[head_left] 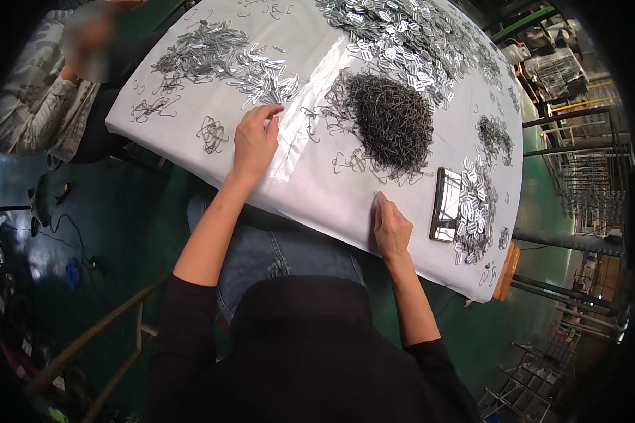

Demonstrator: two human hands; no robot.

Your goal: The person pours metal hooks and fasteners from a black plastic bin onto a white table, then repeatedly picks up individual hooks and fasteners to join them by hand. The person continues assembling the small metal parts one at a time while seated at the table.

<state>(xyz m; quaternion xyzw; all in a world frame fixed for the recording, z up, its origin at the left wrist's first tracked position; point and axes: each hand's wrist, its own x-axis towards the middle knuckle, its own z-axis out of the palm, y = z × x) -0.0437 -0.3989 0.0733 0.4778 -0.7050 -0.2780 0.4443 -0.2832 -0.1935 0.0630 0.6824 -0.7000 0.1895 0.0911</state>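
Note:
My left hand (256, 139) is over the white-covered table (317, 201), just below a pile of flat silvery metal clips (268, 83). Its thumb and forefinger are apart, with nothing visible between them. Close to the table's front edge, my right hand (392, 227) is closed, its fingertips pressed together; whatever they may hold is too small to make out. Beyond the right hand rises a big tangled heap of dark wire hooks (395, 120). A strip of clear tape (310, 106) runs across the cover between my left hand and that heap.
A phone (446, 204) lies right of my right hand, beside more silvery clips (475, 211). A larger clip pile (402, 35) spreads across the far side. Loose wire hooks (212, 134) lie at the left. Another person (42, 99) sits at the left edge. Metal racks (585, 155) stand at right.

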